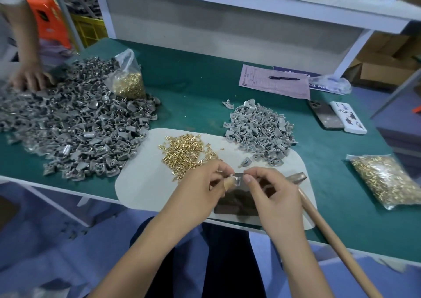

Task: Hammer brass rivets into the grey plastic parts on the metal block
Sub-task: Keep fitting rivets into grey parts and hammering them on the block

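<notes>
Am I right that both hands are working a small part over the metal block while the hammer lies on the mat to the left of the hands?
Not quite. The head view shows the hammer lying to the right of the hands, its head beside the right hand. The rest holds: the left hand and right hand hold a small part over the metal block on the mat.

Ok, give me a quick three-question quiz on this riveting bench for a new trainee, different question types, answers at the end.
1. True or false: the hammer is being swung.
2. The loose brass rivets lie on: A) the white mat B) the pink form C) the floor.
3. What lies on the pink form?

Key
1. False: it lies by the right hand; both hands, the left hand too, pinch a small grey part over the metal block.
2. A
3. A black pen.
</notes>
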